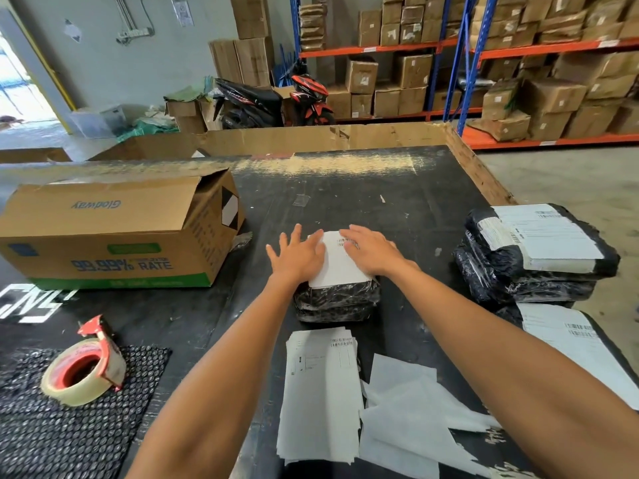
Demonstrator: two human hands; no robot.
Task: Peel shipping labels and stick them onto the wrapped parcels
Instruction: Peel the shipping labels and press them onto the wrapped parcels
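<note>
A black wrapped parcel [334,302] lies in the middle of the black table [397,209]. A white shipping label [337,267] lies on its top. My left hand [295,257] presses flat on the label's left side, fingers spread. My right hand [370,250] presses flat on its right side. A stack of unpeeled labels [320,392] lies just in front of the parcel. Peeled backing sheets [408,420] are strewn to its right. At the right stands a pile of labelled black parcels [532,250], with another labelled parcel [581,350] nearer me.
An open cardboard box [114,236] lies on its side at the left. A tape dispenser [86,364] sits on a sheet of black bubble wrap [52,437] at the front left. Cardboard walls edge the table's far side. Shelves of boxes and a motorbike [273,98] stand beyond.
</note>
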